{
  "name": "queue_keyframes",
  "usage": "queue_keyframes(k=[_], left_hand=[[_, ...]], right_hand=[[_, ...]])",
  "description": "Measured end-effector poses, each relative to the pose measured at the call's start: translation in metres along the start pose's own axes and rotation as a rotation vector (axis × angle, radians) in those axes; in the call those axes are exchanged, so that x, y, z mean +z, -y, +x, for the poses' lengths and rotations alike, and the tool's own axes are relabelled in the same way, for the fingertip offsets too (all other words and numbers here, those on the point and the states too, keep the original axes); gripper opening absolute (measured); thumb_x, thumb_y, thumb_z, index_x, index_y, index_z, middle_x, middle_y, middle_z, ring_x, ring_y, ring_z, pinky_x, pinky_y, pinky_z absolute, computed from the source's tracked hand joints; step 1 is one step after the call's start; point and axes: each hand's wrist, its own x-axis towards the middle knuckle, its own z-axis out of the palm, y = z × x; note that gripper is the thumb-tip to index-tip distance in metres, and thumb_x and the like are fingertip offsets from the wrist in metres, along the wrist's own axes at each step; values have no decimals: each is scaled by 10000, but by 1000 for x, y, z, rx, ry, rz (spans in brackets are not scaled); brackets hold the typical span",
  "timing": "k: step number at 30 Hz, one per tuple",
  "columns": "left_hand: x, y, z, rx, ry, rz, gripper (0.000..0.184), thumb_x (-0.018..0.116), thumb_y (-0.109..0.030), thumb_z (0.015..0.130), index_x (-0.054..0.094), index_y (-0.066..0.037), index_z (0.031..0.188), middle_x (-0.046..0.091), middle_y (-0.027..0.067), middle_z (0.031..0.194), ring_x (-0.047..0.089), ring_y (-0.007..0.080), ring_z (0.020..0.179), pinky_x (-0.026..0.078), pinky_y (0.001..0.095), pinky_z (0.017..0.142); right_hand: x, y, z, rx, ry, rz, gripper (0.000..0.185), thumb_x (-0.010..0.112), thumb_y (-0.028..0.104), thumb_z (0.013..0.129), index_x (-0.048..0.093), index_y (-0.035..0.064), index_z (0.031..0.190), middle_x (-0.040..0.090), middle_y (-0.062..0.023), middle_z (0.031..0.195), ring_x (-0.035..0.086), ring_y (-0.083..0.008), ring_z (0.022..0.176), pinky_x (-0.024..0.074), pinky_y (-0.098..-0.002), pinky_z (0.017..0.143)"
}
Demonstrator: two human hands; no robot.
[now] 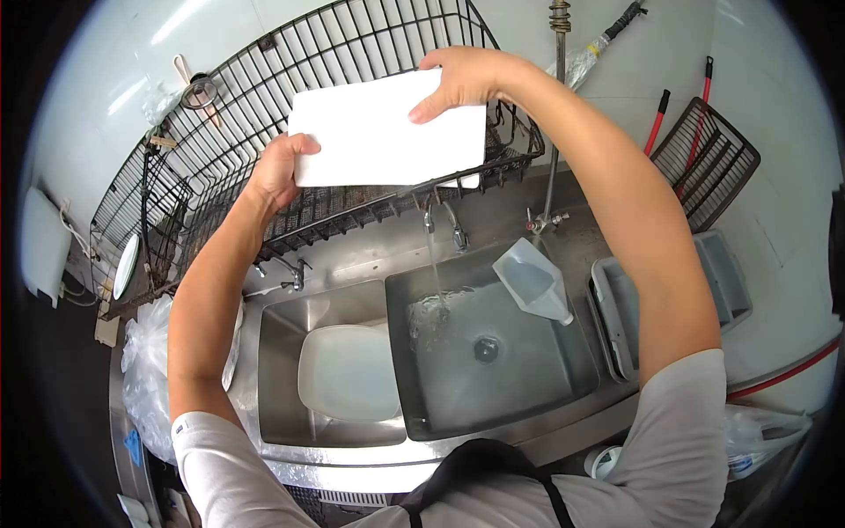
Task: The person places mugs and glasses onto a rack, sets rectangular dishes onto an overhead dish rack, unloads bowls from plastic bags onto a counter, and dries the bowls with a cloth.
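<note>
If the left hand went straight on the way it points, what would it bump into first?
Probably the rack. The left hand holds the board and points toward the rack's back, though depth is hard to judge.

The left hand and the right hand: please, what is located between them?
Between the left hand and the right hand is a white board, seen in the head view.

A tub (348,374) is in the left sink (281,361), a jug (532,280) in the right sink (466,392). Behind both is a rack (339,202), with a board (370,132) before its back bars.
</note>
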Motion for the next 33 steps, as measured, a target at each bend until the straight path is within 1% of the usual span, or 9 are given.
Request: queue_keyframes(k=[5,6,9,10,13,16,21,27,33], left_hand=[[6,-5,-14,29,32,15,599,628,-58,666,486,129,1217,611,190,1080,647,322,967,547,484,920],[6,-4,-16,15,26,5,576,628,-57,666,502,121,1200,612,183,1065,649,315,957,552,474,909],[-8,-1,-17,-42,0,-14,445,619,-51,670,575,79,1093,624,154,956,652,280,900,573,436,835],[-11,0,-20,-65,9,-46,419,617,-50,672,584,72,1071,626,150,937,652,275,887,574,430,826],[-8,-4,-28,-24,29,-38,361,611,-45,680,579,67,1021,627,137,904,649,263,851,568,406,825],[13,-12,-43,102,-42,-9,401,612,-38,696,529,63,1075,618,140,954,642,260,861,566,395,816],[44,-15,-36,301,-193,50,473,598,-8,724,448,25,1171,592,154,1018,632,274,888,564,385,795],[51,-15,-33,241,-261,36,470,575,-36,732,453,21,1182,579,158,1016,630,286,904,568,418,802],[54,-11,-19,340,-344,-11,490,616,1,700,447,57,1157,598,166,984,636,271,882,568,397,754]], right_hand=[[9,16,-26,33,-155,-17,1255,904,537,537,322,-64,1472,528,-340,1313,556,-395,1224,445,-402,1046],[9,19,-30,91,-159,-33,1239,925,404,588,231,-55,1506,515,-323,1340,525,-376,1267,407,-392,1085],[20,0,-32,131,-90,349,1175,910,188,648,166,-52,1525,499,-314,1365,502,-362,1296,377,-375,1109],[25,-2,-34,131,-115,492,1131,863,28,677,133,-41,1539,488,-298,1389,485,-337,1317,355,-362,1124],[18,14,-44,144,-54,637,1146,863,49,690,111,-17,1552,468,-288,1418,496,-316,1309,348,-374,1129],[21,0,-27,80,-132,533,1131,848,13,692,115,-7,1554,489,-268,1405,536,-302,1266,396,-382,1103],[-7,-16,4,-88,12,416,1081,804,-60,690,163,38,1555,533,-229,1366,585,-291,1206,504,-364,1013],[-20,-21,43,-153,159,242,984,823,-58,647,319,38,1487,587,-216,1291,596,-302,1199,513,-374,1003],[-26,-21,76,-184,167,152,1002,844,-32,619,330,47,1475,594,-235,1273,614,-340,1169,520,-431,1006]])
